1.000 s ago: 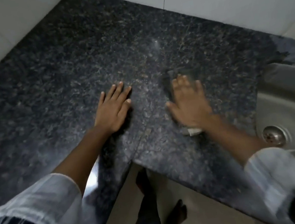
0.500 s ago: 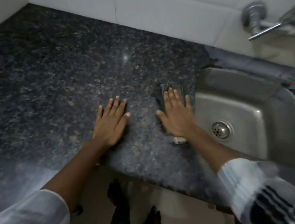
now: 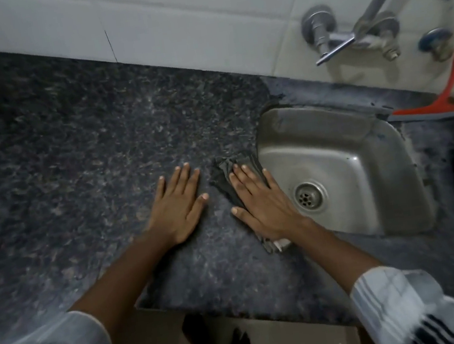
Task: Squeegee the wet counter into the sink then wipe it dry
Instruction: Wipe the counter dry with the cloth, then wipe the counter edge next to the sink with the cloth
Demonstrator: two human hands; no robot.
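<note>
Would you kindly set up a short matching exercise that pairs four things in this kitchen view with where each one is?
Things:
1. cloth
2. squeegee
3. left hand
4. drain

Places:
A. flat on the bare counter
B. in the bottom of the sink
C. under the right hand, beside the sink's left rim
D. behind the sink, handle against the wall

Pairs: 1-C, 2-D, 3-A, 4-B

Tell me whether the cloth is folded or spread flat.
Folded: the cloth shows stacked layered edges beyond the fingertips of the right hand pressing it.
</note>
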